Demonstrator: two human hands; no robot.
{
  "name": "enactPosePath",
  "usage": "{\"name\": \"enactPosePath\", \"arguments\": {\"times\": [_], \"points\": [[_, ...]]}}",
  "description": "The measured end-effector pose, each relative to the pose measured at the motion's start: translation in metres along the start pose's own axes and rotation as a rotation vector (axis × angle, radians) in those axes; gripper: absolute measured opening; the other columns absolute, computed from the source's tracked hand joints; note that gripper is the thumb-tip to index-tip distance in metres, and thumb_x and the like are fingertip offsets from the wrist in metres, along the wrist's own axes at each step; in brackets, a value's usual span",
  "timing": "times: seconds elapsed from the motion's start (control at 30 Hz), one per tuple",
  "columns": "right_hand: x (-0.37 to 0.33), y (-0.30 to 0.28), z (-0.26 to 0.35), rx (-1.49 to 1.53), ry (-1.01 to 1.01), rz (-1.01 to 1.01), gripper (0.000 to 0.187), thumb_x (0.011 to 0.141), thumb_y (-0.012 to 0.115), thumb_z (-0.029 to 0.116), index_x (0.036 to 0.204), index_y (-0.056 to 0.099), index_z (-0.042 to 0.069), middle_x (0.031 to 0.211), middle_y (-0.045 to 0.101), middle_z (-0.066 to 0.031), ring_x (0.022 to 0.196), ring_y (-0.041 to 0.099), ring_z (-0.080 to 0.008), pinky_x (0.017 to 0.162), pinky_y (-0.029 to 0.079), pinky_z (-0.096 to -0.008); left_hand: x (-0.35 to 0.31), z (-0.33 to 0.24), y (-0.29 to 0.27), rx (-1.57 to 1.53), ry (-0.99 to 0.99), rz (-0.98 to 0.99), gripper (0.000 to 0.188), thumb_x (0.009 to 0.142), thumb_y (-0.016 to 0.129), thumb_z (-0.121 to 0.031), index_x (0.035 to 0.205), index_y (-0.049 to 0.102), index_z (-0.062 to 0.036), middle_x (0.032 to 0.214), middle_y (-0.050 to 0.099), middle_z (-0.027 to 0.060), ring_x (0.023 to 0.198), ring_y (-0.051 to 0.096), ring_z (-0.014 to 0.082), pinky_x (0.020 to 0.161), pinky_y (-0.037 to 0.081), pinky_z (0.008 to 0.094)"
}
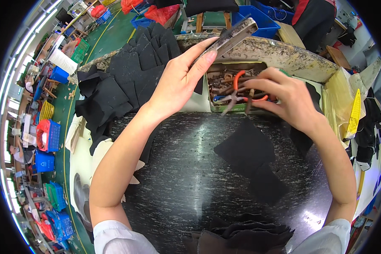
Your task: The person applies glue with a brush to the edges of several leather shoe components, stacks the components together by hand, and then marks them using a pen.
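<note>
- Metal bar (pixel 236 39): in the worker's left hand (pixel 178 80), held clear of the bench, slanting up and to the right, its free end toward the bench's far rim. Grip narrow: thumb and fingers closed about the near end.
- Right hand (pixel 293 96): over the right side of a greenish box (pixel 240 109), fingers bent and spread, somewhat blurred. Whether it grasps anything cannot be told.
- Pliers (pixel 233 96), orange-handled: at the box, nose pointing down toward the near wall, handles spread apart; one handle passes just beside the right thumb. Contact with the thumb cannot be confirmed.
- Box: at the far side of the bench, filled with small brownish pieces, individually too small to identify.
- Bench top (pixel 186 169): dark, streaked, glossy under the lights.
- Black sheet pieces (pixel 247 148): two, overlapping, flat on the bench nearer the worker than the box.
- Black pile (pixel 142 63): many overlapping pieces, far left of the bench.
- Black stack (pixel 252 237): layered, at the bench's near edge, between the forearms.
- Yellow perforated strip (pixel 354 112): upright, right of the bench, beside clear plastic sheeting (pixel 335 95).
</note>
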State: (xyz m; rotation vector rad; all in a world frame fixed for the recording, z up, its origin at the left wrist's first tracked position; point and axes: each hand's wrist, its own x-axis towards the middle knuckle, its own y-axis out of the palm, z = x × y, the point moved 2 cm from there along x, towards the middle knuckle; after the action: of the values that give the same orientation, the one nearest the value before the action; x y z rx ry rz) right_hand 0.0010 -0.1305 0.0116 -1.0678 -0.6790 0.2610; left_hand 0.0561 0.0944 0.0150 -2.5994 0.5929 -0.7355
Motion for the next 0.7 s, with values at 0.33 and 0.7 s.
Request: {"name": "enactPosePath", "arguments": {"times": [0.33, 0.7], "points": [[0.048, 0.013, -0.045, -0.244, 0.178, -0.042, 0.023, 0.073, 0.074, 0.021, 0.087, 0.069, 0.004, 0.083, 0.062, -0.0094, 0.075, 0.060, -0.0259, 0.069, 0.048, -0.0350, -0.002, 0.007, 0.007, -0.044, 0.064, -0.058, 0.045, 0.098, 0.047, -0.032, 0.131, 0.049, -0.0018, 0.116, 0.063, 0.0131, 0.106, 0.057, 0.0147, 0.092, 0.043, 0.0290], [0.039, 0.020, -0.020, -0.068, 0.080, 0.102, 0.024, 0.073, 0.072, 0.025, 0.088, 0.065, 0.007, 0.087, 0.060, -0.0088, 0.083, 0.062, -0.0282, 0.070, 0.049, -0.0398, -0.006, 0.008, 0.008, -0.034, 0.077, -0.027, 0.041, 0.097, 0.050, -0.029, 0.130, 0.051, -0.0053, 0.123, 0.059, 0.0146, 0.113, 0.056, 0.0228, 0.095, 0.042, 0.0314]]}}
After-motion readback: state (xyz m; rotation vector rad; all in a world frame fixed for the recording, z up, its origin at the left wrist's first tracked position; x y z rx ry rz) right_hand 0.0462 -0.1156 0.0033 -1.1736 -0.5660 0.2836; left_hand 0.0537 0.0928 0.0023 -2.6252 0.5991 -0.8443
